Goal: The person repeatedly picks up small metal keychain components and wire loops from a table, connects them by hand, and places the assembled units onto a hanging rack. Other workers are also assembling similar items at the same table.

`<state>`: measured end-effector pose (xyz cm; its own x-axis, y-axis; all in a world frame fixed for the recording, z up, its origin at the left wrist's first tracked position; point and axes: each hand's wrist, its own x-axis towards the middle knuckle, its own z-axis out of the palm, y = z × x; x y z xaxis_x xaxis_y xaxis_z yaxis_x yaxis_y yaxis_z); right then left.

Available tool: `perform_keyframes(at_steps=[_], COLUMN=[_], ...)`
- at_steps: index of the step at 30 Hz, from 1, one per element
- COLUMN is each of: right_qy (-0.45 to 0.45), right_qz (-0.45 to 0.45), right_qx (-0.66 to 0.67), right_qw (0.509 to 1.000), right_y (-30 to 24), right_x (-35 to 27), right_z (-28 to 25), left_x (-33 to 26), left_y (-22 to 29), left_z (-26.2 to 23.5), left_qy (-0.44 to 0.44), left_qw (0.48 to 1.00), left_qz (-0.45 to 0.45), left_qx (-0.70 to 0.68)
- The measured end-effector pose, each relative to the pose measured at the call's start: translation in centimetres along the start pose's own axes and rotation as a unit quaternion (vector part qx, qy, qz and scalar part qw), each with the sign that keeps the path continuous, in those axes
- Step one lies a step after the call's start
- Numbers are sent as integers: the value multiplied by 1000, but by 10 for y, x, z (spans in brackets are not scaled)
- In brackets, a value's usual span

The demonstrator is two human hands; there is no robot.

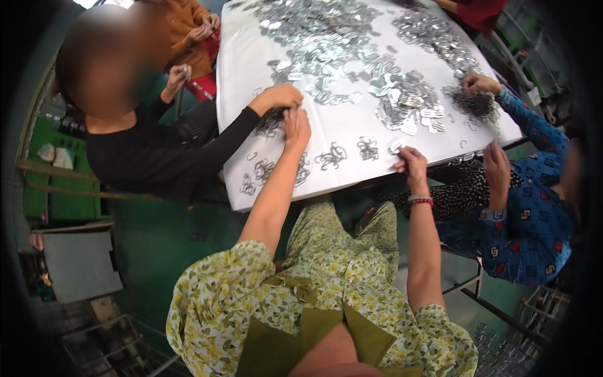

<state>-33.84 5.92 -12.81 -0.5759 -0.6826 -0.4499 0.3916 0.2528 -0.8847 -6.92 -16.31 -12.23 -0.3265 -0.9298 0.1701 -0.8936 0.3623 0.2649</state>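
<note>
My left hand (296, 127) reaches out onto the white table (352, 125), fingers curled on a dark cluster of small metal clips (271, 121). My right hand (411, 164) rests at the table's near edge, fingertips pinching a small silver clip (396, 146). Between my hands lie linked bunches of wire clips (331, 156). A big heap of shiny flat metal pieces (352, 50) covers the far half of the table. I wear a yellow-green flowered top and a red bead bracelet (421, 201) on my right wrist.
A person in black (151, 157) at my left has a hand (278, 97) touching the same cluster. A person in a blue patterned sleeve (534, 213) at my right handles clips (478, 103). Further people sit at the far corners. The floor below is green.
</note>
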Motion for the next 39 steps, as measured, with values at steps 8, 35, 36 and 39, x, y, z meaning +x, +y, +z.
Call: perform_keyframes(at_steps=[8, 35, 36, 39], right_qy=[55, 47, 46, 15], right_qz=[-44, -202, -211, -195], right_qx=[146, 46, 21, -33], right_qw=[987, 977, 976, 980], right_y=[20, 24, 23, 18], right_x=[-49, -165, -164, -163], right_z=[14, 32, 33, 33], left_x=[-35, -164, -165, -163], left_y=[31, 136, 136, 140], left_z=[-25, -58, -58, -60], left_qy=[0, -57, -57, -51], left_qw=[986, 856, 856, 837], left_qz=[115, 294, 282, 260], left_qx=[-122, -421, -430, -479])
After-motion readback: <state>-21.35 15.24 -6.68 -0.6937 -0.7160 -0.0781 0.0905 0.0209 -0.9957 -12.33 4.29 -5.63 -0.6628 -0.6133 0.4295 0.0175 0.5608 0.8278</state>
